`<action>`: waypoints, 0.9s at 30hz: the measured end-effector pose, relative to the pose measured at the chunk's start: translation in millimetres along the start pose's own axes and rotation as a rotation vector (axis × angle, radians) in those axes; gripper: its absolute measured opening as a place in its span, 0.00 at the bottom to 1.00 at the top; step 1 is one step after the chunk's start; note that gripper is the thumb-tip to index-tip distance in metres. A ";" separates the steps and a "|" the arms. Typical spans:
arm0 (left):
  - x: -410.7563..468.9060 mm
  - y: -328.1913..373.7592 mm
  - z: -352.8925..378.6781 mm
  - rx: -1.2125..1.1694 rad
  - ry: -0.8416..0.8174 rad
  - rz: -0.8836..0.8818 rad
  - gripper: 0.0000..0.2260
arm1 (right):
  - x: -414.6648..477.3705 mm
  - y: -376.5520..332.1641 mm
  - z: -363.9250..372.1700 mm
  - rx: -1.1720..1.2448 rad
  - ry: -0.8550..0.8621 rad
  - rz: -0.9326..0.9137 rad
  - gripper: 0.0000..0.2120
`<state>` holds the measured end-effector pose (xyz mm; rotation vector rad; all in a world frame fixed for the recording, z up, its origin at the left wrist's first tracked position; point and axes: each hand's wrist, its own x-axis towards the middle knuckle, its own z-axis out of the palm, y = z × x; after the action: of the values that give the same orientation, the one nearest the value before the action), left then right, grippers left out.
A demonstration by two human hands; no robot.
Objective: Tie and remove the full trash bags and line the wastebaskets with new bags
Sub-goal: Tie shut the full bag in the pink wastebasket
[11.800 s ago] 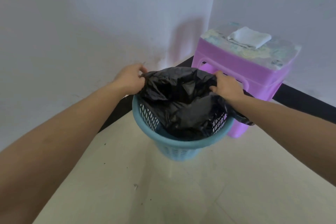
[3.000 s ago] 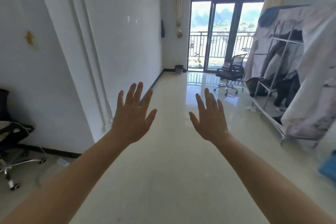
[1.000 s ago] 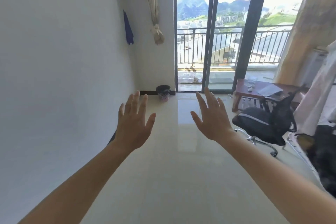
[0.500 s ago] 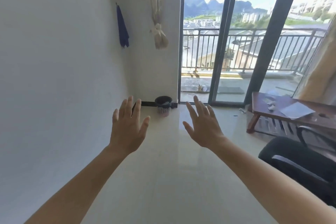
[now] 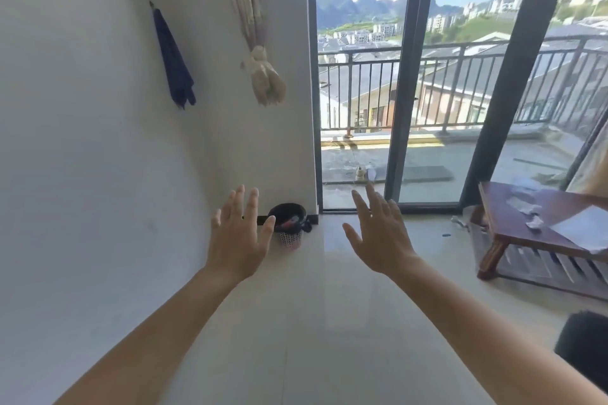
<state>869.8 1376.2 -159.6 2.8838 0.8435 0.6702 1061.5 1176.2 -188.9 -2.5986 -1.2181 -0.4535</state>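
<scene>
A small pink mesh wastebasket [image 5: 291,237] stands on the floor in the far corner, by the white wall and the glass door frame. A black trash bag [image 5: 289,213] lines it, folded over the rim, with some rubbish showing inside. My left hand [image 5: 238,237] is raised in front of me with fingers spread, holding nothing; its thumb overlaps the basket's left edge in the picture, though the basket is well beyond it. My right hand [image 5: 377,235] is raised to the right of the basket, also spread and holding nothing.
A white wall [image 5: 82,174] runs along the left with a dark blue cloth [image 5: 173,59] hanging on it. A tied curtain [image 5: 260,76] hangs by the glass balcony doors [image 5: 404,92]. A low wooden table [image 5: 539,230] with papers stands right; a black chair [image 5: 582,348] sits at the lower right.
The view has come closer to the corner: the pink wastebasket is larger and nearer. Both hands stay raised and spread. The black chair has slid to the lower right edge.
</scene>
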 end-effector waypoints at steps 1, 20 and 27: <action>28.3 -5.9 14.4 -0.009 -0.021 -0.033 0.35 | 31.6 6.7 13.3 -0.003 -0.023 -0.001 0.33; 471.4 -227.1 248.0 -0.085 -0.241 -0.211 0.31 | 500.7 18.1 272.1 -0.038 -0.312 0.064 0.32; 628.8 -229.1 321.1 -0.066 -0.341 -0.081 0.31 | 619.6 52.2 332.6 -0.001 -0.371 0.167 0.31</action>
<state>1366.8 1920.9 -245.2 2.7703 0.8628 0.1852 1536.0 1691.5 -269.2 -2.8393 -1.0827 0.0646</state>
